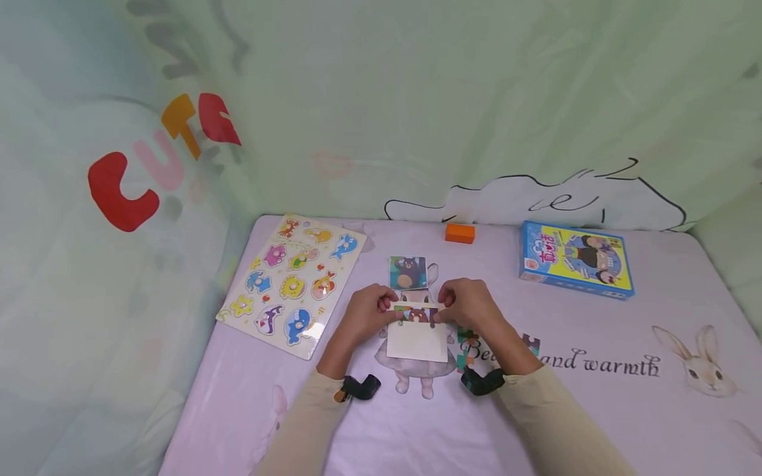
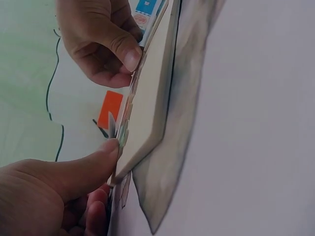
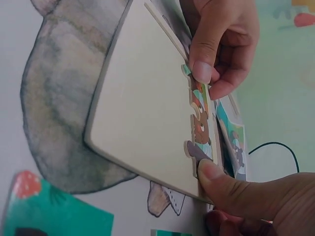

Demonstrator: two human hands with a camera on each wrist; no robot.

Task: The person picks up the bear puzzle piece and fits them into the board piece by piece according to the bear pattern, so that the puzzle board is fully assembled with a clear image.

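A small cream jigsaw tray (image 1: pixel 417 345) lies at the middle of the table. Joined jigsaw pieces (image 3: pixel 199 129) showing a brown bear's head fill a strip along its far edge, and the rest of it is bare. At the tray's far left corner my left hand (image 1: pixel 368 309) grips the edge, thumb on top by the pieces. My right hand (image 1: pixel 472 307) grips the far right corner likewise, its thumb pressing the dark end piece. The fingers under the edge are partly hidden. Just beyond the tray sits a bear picture card (image 1: pixel 408 272).
Loose jigsaw pieces (image 1: pixel 467 337) lie to the right of the tray, partly behind my right forearm. A sea-animal knob puzzle board (image 1: pixel 315 311) is at left. An orange block (image 1: pixel 460 233) and a blue-yellow box (image 1: pixel 574 258) stand toward the back, near the curtain (image 1: pixel 452 119).
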